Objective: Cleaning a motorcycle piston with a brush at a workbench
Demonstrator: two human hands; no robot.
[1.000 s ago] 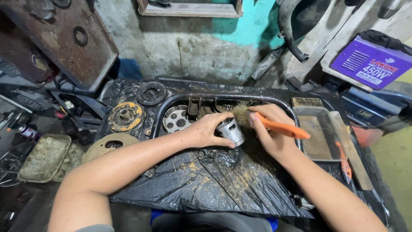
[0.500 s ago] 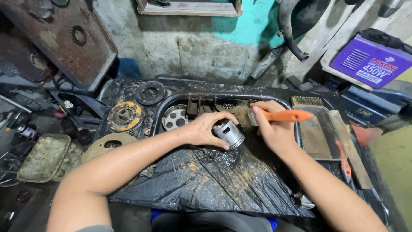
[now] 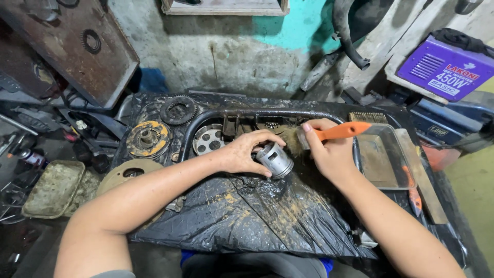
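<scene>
Two hands work over a black sheet (image 3: 247, 216) on the tabletop, in the single head view. The left hand (image 3: 244, 153) has its fingers clamped on a grey piston (image 3: 276, 160), held above the sheet. The right hand (image 3: 329, 154) grips an orange brush (image 3: 337, 132), bristles beside the piston. Cleaning seems partly done: the metal shines, and dirty parts (image 3: 149, 138) wait nearby.

The left hand (image 3: 242, 154) holds a shiny metal piston (image 3: 276, 160). At three o'clock, the right hand (image 3: 329, 154) holds an orange brush (image 3: 337, 132).
</scene>
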